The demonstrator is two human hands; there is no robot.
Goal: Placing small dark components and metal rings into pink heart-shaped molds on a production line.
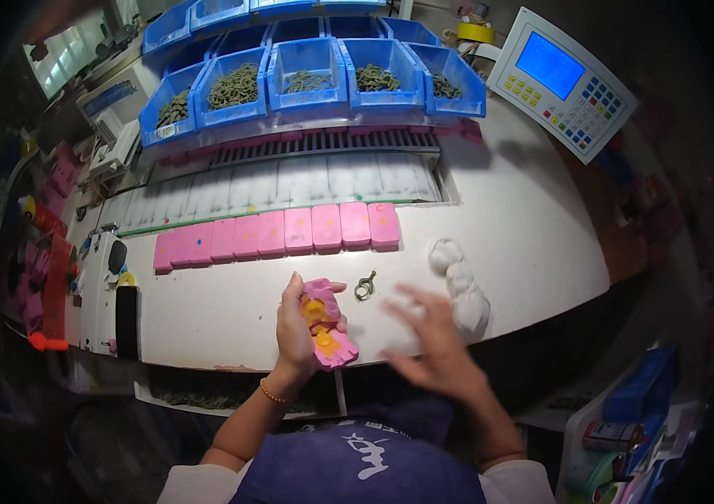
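My left hand [292, 326] is closed around a pink rubber mould [336, 347], held over the table's front edge. The mould is spread apart, and its inner faces are yellow-orange. To the right, my right hand [437, 340] is blurred by motion; its fingers are apart with nothing between them. A small dark green ring-shaped piece with a stem [364, 286] lies on the table just beyond the two hands. Beside my right hand rests a knotted white cloth bundle [463, 290].
A row of closed pink mould blocks [271, 233] crosses the white table [533, 252]. Behind stand blue bins [305, 74], several holding green pieces. A control panel with a blue screen [554, 84] is at the far right. A black phone-like slab [128, 322] lies left.
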